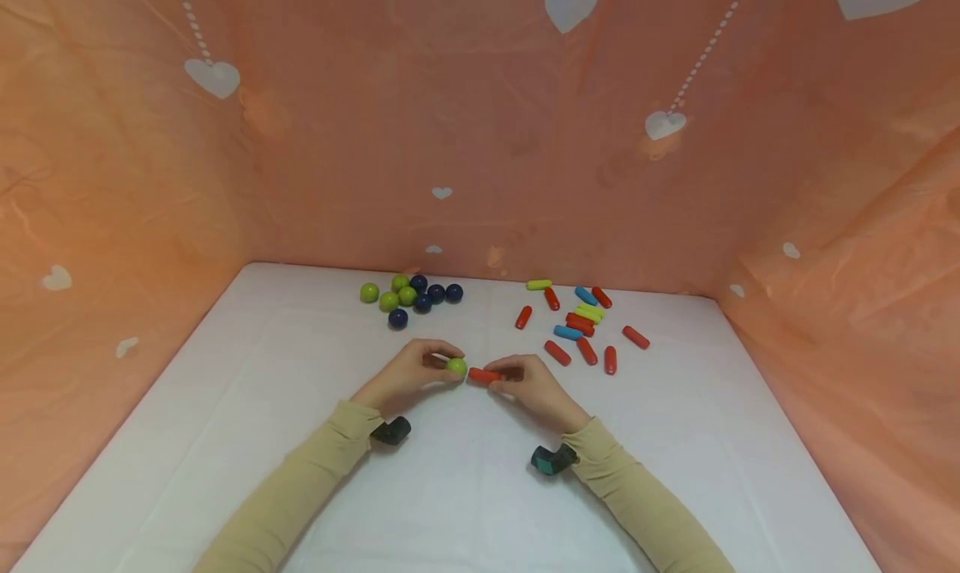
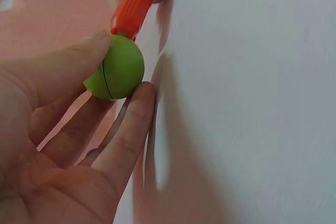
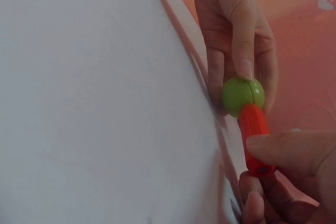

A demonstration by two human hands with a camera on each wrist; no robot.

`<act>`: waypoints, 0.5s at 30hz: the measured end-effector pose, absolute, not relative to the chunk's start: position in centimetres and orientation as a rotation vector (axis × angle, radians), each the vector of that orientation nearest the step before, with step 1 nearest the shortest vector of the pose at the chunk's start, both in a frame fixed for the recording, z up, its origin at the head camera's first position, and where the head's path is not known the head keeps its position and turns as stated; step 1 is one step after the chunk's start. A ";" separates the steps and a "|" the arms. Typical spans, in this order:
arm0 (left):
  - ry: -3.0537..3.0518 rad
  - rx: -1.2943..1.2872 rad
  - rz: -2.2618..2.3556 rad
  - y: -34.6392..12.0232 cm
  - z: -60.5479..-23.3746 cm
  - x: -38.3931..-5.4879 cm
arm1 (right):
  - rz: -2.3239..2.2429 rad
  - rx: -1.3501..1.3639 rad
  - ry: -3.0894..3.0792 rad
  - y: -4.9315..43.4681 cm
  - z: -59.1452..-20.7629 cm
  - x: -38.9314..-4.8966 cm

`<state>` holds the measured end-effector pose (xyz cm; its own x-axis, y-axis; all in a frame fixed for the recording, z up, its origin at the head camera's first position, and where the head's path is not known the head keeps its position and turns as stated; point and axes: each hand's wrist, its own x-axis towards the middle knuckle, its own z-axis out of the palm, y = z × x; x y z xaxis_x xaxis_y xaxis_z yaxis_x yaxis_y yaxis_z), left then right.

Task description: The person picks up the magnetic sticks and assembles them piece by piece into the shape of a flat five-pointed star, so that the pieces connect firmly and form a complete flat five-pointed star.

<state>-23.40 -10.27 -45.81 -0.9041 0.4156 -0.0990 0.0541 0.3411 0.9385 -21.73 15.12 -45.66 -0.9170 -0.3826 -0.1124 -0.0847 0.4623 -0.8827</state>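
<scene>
Low over the white table, my left hand (image 1: 416, 369) pinches a green ball (image 1: 457, 367) between thumb and fingers; a thin seam runs round the ball (image 2: 122, 69) in the left wrist view. Facing it, my right hand (image 1: 534, 383) pinches a red rod (image 1: 484, 376) with rounded ends and ridged sides. One end of the red rod (image 3: 254, 129) points at the ball, right at its surface in both wrist views. The rod's far end shows a small dark spot in the right wrist view.
Several green balls (image 1: 388, 301) and dark blue balls (image 1: 422, 303) lie together at the back left of the white table (image 1: 465, 490). To the back right are scattered red rods (image 1: 557, 353), blue rods (image 1: 567, 332) and yellow rods (image 1: 538, 285). An orange cloth (image 1: 480, 140) with white hearts surrounds the table.
</scene>
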 end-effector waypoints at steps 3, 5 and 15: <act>2.284 0.415 1.586 -10.0 -45.9 -23.2 | -1.446 -0.388 2.408 15.2 -45.8 -21.8; 2.286 0.411 1.599 -9.9 -45.9 -23.2 | -1.456 -0.378 2.399 15.2 -45.8 -21.7; 2.255 0.371 1.716 -9.9 -46.3 -23.5 | -1.493 -0.403 2.409 15.2 -45.9 -21.7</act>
